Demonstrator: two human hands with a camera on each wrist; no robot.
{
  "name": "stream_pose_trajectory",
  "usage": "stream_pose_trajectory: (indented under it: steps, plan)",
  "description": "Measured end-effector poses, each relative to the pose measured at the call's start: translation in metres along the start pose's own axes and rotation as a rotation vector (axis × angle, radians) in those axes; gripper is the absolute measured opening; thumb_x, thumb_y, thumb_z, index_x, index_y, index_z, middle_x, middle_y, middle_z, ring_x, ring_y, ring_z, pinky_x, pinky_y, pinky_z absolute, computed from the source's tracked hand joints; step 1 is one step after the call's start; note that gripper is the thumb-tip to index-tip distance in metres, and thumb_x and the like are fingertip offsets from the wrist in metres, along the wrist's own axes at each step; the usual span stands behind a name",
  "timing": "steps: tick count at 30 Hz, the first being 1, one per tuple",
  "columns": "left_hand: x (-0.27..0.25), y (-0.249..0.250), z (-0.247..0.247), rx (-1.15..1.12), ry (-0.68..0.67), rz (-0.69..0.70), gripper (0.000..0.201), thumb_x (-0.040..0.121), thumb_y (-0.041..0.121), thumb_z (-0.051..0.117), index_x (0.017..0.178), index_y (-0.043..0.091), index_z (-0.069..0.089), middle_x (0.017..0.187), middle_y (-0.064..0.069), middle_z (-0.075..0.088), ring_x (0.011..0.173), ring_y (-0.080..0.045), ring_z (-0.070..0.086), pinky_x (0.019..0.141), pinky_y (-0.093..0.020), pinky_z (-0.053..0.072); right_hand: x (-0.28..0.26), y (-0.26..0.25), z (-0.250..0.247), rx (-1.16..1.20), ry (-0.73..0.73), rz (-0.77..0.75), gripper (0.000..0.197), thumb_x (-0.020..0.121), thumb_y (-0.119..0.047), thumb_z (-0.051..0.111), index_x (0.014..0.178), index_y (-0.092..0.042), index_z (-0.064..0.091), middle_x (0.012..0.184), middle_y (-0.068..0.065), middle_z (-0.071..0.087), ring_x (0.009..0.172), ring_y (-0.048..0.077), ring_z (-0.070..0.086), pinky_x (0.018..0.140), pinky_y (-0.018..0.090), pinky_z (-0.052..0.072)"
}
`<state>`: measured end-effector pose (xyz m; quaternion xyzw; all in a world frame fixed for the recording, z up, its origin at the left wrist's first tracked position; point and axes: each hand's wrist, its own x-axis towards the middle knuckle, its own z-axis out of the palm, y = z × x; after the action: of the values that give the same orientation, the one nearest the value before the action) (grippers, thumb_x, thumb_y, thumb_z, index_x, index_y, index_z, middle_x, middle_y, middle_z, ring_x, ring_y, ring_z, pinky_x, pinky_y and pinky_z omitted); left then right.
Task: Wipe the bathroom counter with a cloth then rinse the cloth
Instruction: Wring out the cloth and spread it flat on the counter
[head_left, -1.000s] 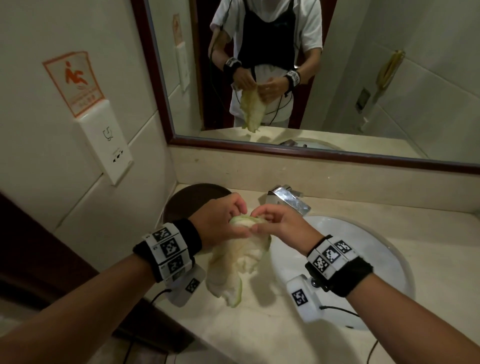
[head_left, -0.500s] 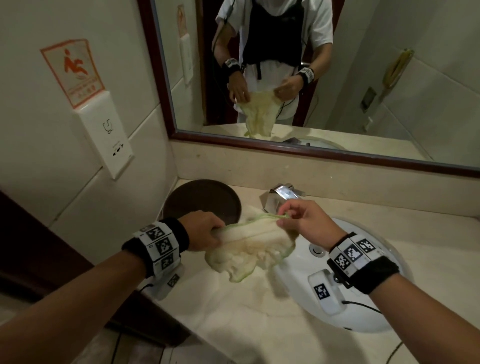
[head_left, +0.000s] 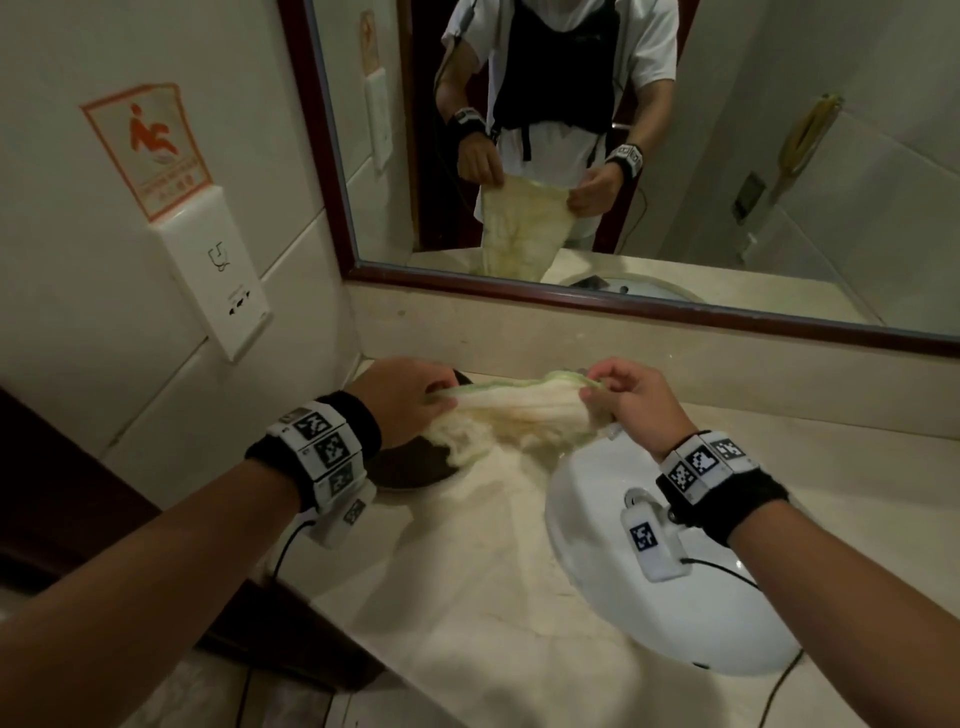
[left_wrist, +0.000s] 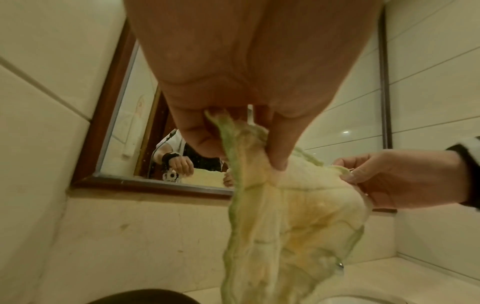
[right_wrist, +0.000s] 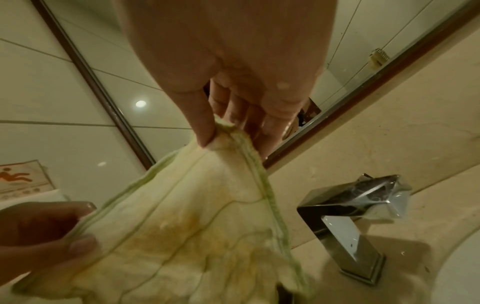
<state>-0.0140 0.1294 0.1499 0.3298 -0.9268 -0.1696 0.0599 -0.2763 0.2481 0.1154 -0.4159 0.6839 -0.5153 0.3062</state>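
A pale yellow cloth (head_left: 524, 410) with a green hem and yellowish stains hangs spread between my hands above the beige counter (head_left: 467, 582). My left hand (head_left: 410, 400) pinches its left top corner, thumb and fingers closed on the hem (left_wrist: 226, 139). My right hand (head_left: 618, 395) pinches the right top corner (right_wrist: 221, 131). The cloth (right_wrist: 182, 226) droops left of the white basin (head_left: 675, 613) and hides most of the chrome tap in the head view. The tap (right_wrist: 355, 216) shows in the right wrist view, right of the cloth.
A dark round dish (head_left: 410, 467) sits on the counter's back left corner, partly under the cloth. A wood-framed mirror (head_left: 623, 306) runs along the back wall. A white socket plate (head_left: 213, 270) and a warning sticker (head_left: 150, 145) are on the left wall.
My hands have drawn apart, the left going left and the right going right, so the bunched cloth is now stretched out wide between them.
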Motion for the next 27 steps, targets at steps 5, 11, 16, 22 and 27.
stream_pose_trajectory:
  steps: [5, 11, 16, 22, 27]
  plan:
    - [-0.032, -0.004, 0.023, -0.082, -0.192, -0.08, 0.019, 0.09, 0.04, 0.06, 0.106, 0.031, 0.066, 0.087, 0.011, 0.062, 0.084, -0.014, 0.06, 0.078, -0.028, 0.047, -0.02, 0.028, 0.008, 0.026, -0.17, 0.12, 0.021, 0.081, 0.012, 0.066, 0.078, -0.008, 0.061, 0.048, -0.01, 0.042, 0.048, 0.009, 0.044, 0.051, 0.022, 0.044]
    - [-0.075, -0.016, 0.116, -0.088, -0.626, -0.148, 0.029, 0.093, 0.036, 0.057, 0.116, 0.021, 0.064, 0.11, 0.002, 0.065, 0.09, -0.014, 0.057, 0.079, -0.025, 0.044, -0.075, 0.121, 0.041, -0.171, -0.449, 0.381, 0.027, 0.082, 0.012, 0.063, 0.073, -0.013, 0.056, 0.056, -0.007, 0.049, 0.05, 0.011, 0.043, 0.053, 0.024, 0.035]
    - [-0.095, -0.024, 0.16, -0.11, -0.749, -0.238, 0.028, 0.094, 0.035, 0.054, 0.116, 0.021, 0.063, 0.114, 0.0, 0.064, 0.097, -0.017, 0.056, 0.08, -0.026, 0.042, -0.099, 0.156, 0.059, -0.434, -0.594, 0.395, 0.022, 0.085, -0.006, 0.065, 0.079, -0.026, 0.057, 0.064, -0.009, 0.054, 0.059, 0.006, 0.049, 0.063, 0.022, 0.037]
    - [-0.075, -0.03, 0.16, -0.112, -0.567, -0.334, 0.03, 0.094, 0.033, 0.051, 0.12, 0.022, 0.06, 0.117, -0.001, 0.063, 0.104, -0.022, 0.058, 0.083, -0.027, 0.042, -0.078, 0.156, 0.067, -0.363, -0.387, 0.362, 0.025, 0.085, -0.006, 0.068, 0.078, -0.027, 0.059, 0.081, -0.001, 0.06, 0.071, 0.015, 0.054, 0.075, 0.025, 0.04]
    - [-0.06, -0.039, 0.163, -0.139, -0.481, -0.376, 0.031, 0.096, 0.033, 0.051, 0.123, 0.022, 0.059, 0.126, 0.0, 0.059, 0.112, -0.022, 0.055, 0.093, -0.029, 0.041, -0.049, 0.146, 0.079, -0.412, -0.48, 0.331, 0.019, 0.089, -0.008, 0.061, 0.085, -0.027, 0.061, 0.084, -0.004, 0.062, 0.082, 0.016, 0.055, 0.075, 0.022, 0.039]
